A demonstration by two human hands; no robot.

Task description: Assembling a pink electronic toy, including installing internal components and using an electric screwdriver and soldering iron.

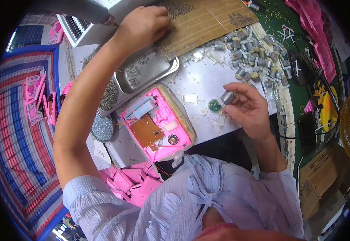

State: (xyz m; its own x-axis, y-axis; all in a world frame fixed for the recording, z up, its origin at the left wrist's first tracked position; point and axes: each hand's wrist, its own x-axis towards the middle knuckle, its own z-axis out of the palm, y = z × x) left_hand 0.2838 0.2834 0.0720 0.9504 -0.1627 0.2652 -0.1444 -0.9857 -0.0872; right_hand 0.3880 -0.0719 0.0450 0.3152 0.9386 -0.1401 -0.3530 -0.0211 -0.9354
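My right hand (247,108) pinches a small silver motor (228,97) between thumb and fingers, above the white table. Just beside it lies a round green piece (214,105) and a small white wheel (203,111). At the top, my left hand (146,26) is closed over the left part of a brown cardboard sheet (207,24) with small dark screws scattered on it; what its fingers grip, if anything, I cannot make out. Between my arms an opened pink plastic housing (177,128) rests on a padded block, holding a brown circuit board (146,131) and a round metal part (173,139).
Several loose motors (259,56) are heaped at the right. A metal tray (146,74) of screws and a bowl of small silver parts (102,127) stand left of the housing. An electric screwdriver (82,11) hangs at the upper left. Pink casings (132,180) lie below.
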